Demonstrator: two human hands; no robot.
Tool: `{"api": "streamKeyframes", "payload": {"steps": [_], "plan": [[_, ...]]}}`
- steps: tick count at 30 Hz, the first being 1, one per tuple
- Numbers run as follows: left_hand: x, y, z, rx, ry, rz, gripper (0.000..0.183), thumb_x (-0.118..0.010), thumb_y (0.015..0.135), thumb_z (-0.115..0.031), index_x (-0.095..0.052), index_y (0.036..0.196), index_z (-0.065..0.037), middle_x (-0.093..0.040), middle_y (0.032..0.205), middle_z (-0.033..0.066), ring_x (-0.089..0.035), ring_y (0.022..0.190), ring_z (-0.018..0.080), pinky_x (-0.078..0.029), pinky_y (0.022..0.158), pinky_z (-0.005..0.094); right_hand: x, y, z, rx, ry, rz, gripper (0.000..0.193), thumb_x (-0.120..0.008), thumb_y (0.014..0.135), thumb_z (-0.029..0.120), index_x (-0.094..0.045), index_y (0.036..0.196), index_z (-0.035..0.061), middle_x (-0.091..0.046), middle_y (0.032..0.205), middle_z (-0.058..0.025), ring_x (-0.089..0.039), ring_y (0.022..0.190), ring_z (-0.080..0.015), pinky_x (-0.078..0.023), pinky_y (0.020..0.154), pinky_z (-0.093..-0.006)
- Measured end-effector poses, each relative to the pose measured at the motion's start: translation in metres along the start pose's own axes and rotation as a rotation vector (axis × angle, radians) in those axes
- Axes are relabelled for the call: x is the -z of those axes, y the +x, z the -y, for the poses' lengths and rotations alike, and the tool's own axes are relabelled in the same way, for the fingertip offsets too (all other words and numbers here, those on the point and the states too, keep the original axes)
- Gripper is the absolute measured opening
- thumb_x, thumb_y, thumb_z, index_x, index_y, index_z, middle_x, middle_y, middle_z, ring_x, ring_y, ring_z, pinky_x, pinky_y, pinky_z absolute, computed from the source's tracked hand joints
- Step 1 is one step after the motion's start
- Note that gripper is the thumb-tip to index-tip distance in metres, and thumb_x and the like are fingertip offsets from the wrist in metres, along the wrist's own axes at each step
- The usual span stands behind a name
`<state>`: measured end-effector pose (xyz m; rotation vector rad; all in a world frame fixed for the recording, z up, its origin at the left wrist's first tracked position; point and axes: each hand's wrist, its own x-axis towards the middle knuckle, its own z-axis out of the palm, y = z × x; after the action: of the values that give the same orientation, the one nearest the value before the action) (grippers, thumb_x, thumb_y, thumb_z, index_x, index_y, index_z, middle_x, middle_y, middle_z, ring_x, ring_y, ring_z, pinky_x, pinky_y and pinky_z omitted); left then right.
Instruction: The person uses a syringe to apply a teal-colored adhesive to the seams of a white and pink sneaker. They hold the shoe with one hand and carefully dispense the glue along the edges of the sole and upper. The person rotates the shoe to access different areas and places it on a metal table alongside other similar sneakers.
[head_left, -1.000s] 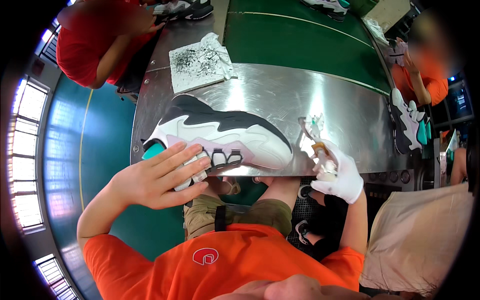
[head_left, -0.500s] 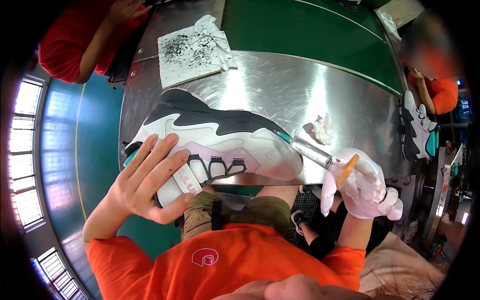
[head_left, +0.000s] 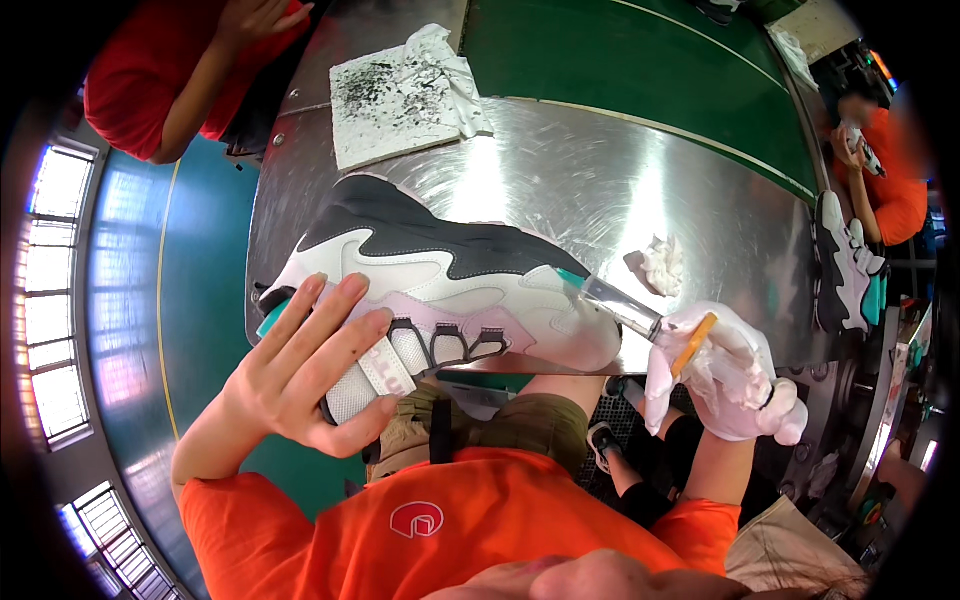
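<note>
A white, grey and lilac sneaker (head_left: pixel 440 290) lies on its side at the front of the metal table, its black sole facing away from me. My left hand (head_left: pixel 315 365), bare, grips it around the tongue and collar at the left end. In a white glove, my right hand (head_left: pixel 715 375) is closed round a clear syringe (head_left: pixel 622 308) with an orange flange. The syringe's teal tip (head_left: pixel 572 278) meets the seam between sole and upper near the toe. Whether anything comes out of the tip, I cannot make out.
A white board (head_left: pixel 395 115) smeared black, with a white cloth (head_left: pixel 430 65) on it, lies at the back left. Crumpled tissue (head_left: pixel 662 265) sits beyond the syringe. Another sneaker (head_left: pixel 842 262) stands at the right edge. A green belt (head_left: pixel 640 75) runs behind; co-workers are at both sides.
The syringe tip has shifted slightly along the seam toward the toe. The whole scene sits a little further right in view. Both hands keep their hold.
</note>
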<state>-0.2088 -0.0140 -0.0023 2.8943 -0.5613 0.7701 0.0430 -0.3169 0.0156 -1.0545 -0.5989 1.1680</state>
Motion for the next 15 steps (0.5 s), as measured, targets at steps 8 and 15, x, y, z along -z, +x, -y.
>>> {"api": "streamKeyframes", "payload": {"steps": [8, 15], "plan": [[0.001, 0.001, -0.004, 0.004, 0.001, 0.039, 0.041, -0.07, 0.081, -0.019, -0.047, 0.114, -0.026, -0.063, 0.113, 0.0231, -0.065, 0.104, 0.0458, -0.053, 0.091, 0.0583, 0.002, -0.003, 0.006, 0.046, 0.174, 0.121, 0.116, -0.085, 0.052, 0.049, -0.04, 0.127, -0.0275, -0.057, 0.111, -0.0326, -0.065, 0.087, -0.0315, -0.056, 0.066, -0.0336], [0.004, 0.004, -0.017, 0.024, 0.039, 0.088, 0.042, -0.074, 0.075, -0.015, -0.053, 0.11, -0.024, -0.062, 0.114, 0.025, -0.064, 0.104, 0.0486, -0.052, 0.089, 0.0601, 0.009, -0.024, -0.007, 0.116, 0.195, 0.067, 0.119, -0.086, 0.05, 0.048, -0.037, 0.126, -0.0294, -0.057, 0.11, -0.0335, -0.065, 0.087, -0.0309, -0.058, 0.066, -0.0323]]}}
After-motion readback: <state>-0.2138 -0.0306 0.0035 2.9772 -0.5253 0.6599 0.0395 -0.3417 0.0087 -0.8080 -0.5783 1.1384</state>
